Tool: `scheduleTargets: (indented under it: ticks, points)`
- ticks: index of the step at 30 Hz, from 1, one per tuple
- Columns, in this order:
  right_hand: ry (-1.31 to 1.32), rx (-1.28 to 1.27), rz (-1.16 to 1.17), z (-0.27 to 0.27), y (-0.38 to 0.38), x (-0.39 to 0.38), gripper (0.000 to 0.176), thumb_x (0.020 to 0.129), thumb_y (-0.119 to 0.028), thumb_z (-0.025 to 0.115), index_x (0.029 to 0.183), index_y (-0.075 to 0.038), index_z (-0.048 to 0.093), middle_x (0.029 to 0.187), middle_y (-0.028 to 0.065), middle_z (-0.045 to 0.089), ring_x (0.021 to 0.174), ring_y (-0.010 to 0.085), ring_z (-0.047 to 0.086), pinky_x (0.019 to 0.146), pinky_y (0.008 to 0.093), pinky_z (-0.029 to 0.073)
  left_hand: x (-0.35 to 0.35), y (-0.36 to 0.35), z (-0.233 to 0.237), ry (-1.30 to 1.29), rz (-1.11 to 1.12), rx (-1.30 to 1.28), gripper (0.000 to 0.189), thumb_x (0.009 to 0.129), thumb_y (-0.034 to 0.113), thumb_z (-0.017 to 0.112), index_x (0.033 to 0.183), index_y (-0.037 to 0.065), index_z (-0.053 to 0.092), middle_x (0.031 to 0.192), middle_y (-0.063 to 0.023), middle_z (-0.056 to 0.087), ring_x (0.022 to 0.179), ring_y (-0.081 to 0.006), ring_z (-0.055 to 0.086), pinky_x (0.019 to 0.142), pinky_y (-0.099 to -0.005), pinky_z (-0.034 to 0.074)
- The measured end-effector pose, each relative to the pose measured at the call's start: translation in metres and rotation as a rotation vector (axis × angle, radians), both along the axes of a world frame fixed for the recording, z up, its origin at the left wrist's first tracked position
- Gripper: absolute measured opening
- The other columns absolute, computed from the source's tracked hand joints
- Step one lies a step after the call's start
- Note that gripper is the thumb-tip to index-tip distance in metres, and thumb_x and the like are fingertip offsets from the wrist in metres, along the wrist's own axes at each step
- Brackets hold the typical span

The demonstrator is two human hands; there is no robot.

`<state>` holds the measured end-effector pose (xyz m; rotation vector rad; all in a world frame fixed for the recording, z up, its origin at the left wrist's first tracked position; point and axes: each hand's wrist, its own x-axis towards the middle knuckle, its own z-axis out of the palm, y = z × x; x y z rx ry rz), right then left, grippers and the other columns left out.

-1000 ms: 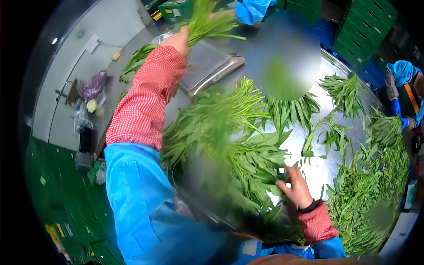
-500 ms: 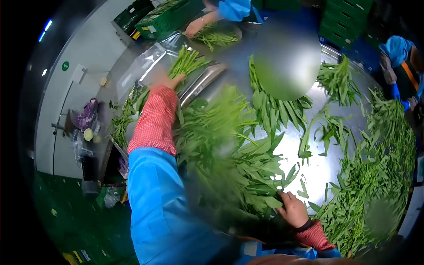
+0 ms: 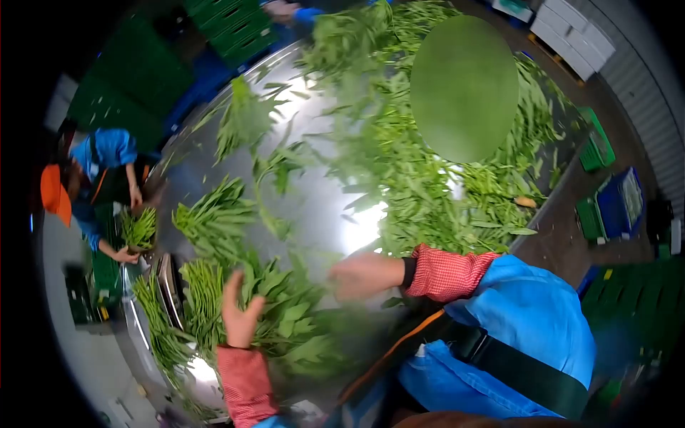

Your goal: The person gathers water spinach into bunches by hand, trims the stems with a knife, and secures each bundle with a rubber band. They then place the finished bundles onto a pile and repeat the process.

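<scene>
One pile of greens point(image 3: 300, 328) is lying on the worktop point(image 3: 317, 200) under my left hand point(image 3: 241, 314), whose grip is hanging released, fingers spread; my right hand point(image 3: 367, 277) is blurring just beside it, and I cannot tell its grip. I am probably gathering greens; the next move is seemingly calling for closing around stems point(image 3: 202, 292). One large heap point(image 3: 417, 200) and at least two smaller bunches point(image 3: 217, 217) are lying beyond.
</scene>
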<state>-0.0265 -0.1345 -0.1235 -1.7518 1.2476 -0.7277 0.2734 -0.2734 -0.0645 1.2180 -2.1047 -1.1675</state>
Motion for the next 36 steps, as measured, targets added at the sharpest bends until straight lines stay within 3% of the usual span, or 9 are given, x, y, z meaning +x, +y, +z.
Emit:
scheduleTargets:
  ticks: [2, 9, 16, 21, 24, 26, 31, 33, 36]
  points:
    - [0.151, -0.187, -0.114, -0.015, 0.019, -0.026, 0.039, 0.083, -0.036, 0.062, 0.102, -0.002, 0.058, 0.085, 0.0196, 0.062, 0.079, 0.0380, 0.061, 0.067, 0.0470, 0.048, -0.037, 0.041, -0.008, -0.007, -0.016, 0.201, 0.061, 0.072, 0.001, 0.070, 0.130, -0.001, 0.049, 0.120, -0.0122, 0.058, 0.111, -0.0213, 0.055, 0.099, -0.0344, 0.041]
    - [0.198, -0.001, -0.143, -0.013, 0.084, -0.138, 0.042, 0.084, -0.037, 0.061, 0.109, -0.003, 0.058, 0.099, 0.0186, 0.062, 0.090, 0.0366, 0.060, 0.078, 0.0452, 0.048, -0.166, 0.146, -0.069, 0.204, -0.042, 0.557, 0.051, 0.081, 0.000, 0.065, 0.129, -0.002, 0.048, 0.109, -0.0099, 0.062, 0.098, -0.0150, 0.059, 0.086, -0.0281, 0.049]
    - [0.567, -0.307, -0.856, 0.012, 0.106, -0.385, 0.066, 0.075, -0.032, 0.071, 0.126, 0.003, 0.046, 0.108, 0.0247, 0.059, 0.098, 0.0403, 0.057, 0.086, 0.0440, 0.046, -0.314, 0.223, -0.086, 0.174, -0.153, 0.670, 0.046, 0.084, 0.008, 0.066, 0.127, 0.001, 0.051, 0.107, -0.0080, 0.063, 0.098, -0.0138, 0.059, 0.088, -0.0273, 0.048]
    - [0.972, -0.499, -1.112, 0.039, 0.094, -0.588, 0.082, 0.070, -0.052, 0.072, 0.122, 0.003, 0.044, 0.083, 0.0221, 0.059, 0.072, 0.0343, 0.061, 0.064, 0.0425, 0.051, -0.380, 0.238, -0.087, 0.188, -0.137, 0.633, 0.045, 0.085, 0.009, 0.067, 0.127, 0.001, 0.052, 0.104, -0.0064, 0.064, 0.096, -0.0128, 0.059, 0.087, -0.0266, 0.047]
    - [0.980, -0.106, -1.215, 0.059, 0.079, -0.664, 0.106, 0.068, -0.072, 0.062, 0.136, 0.004, 0.033, 0.092, 0.0266, 0.060, 0.082, 0.0353, 0.063, 0.071, 0.0433, 0.052, -0.405, 0.240, -0.083, 0.103, -0.159, 0.585, 0.045, 0.086, -0.001, 0.061, 0.128, -0.002, 0.047, 0.106, -0.0082, 0.062, 0.098, -0.0139, 0.059, 0.087, -0.0271, 0.048]
    - [0.928, 0.129, -1.217, 0.067, 0.065, -0.688, 0.115, 0.066, -0.080, 0.055, 0.141, 0.002, 0.026, 0.107, 0.0300, 0.057, 0.092, 0.0371, 0.063, 0.080, 0.0438, 0.051, -0.416, 0.245, -0.090, 0.113, -0.133, 0.586, 0.044, 0.085, 0.006, 0.066, 0.126, 0.001, 0.051, 0.104, -0.0064, 0.063, 0.096, -0.0131, 0.059, 0.087, -0.0271, 0.047]
    - [1.110, 0.368, -1.029, 0.042, 0.024, -0.664, 0.106, 0.071, -0.076, 0.053, 0.145, -0.005, 0.025, 0.118, 0.0248, 0.053, 0.108, 0.0305, 0.056, 0.079, 0.0407, 0.051, -0.457, 0.248, -0.078, 0.055, -0.124, 0.650, 0.045, 0.084, 0.012, 0.068, 0.127, 0.005, 0.054, 0.102, -0.0053, 0.064, 0.095, -0.0138, 0.060, 0.086, -0.0281, 0.048]
    - [1.139, 0.182, -1.096, 0.020, 0.024, -0.671, 0.092, 0.070, -0.065, 0.062, 0.136, -0.005, 0.039, 0.112, 0.0237, 0.056, 0.102, 0.0324, 0.059, 0.077, 0.0426, 0.051, -0.462, 0.246, -0.089, 0.016, -0.157, 0.579, 0.046, 0.084, 0.009, 0.067, 0.128, 0.004, 0.052, 0.101, -0.0059, 0.065, 0.094, -0.0131, 0.060, 0.085, -0.0271, 0.049]
    - [0.794, 0.085, -1.189, 0.022, 0.041, -0.708, 0.055, 0.072, -0.045, 0.063, 0.110, -0.005, 0.060, 0.092, 0.0214, 0.065, 0.088, 0.0315, 0.065, 0.078, 0.0432, 0.052, -0.471, 0.239, -0.090, -0.047, -0.197, 0.524, 0.046, 0.085, 0.001, 0.063, 0.128, -0.001, 0.048, 0.103, -0.0070, 0.063, 0.093, -0.0126, 0.060, 0.084, -0.0256, 0.049]
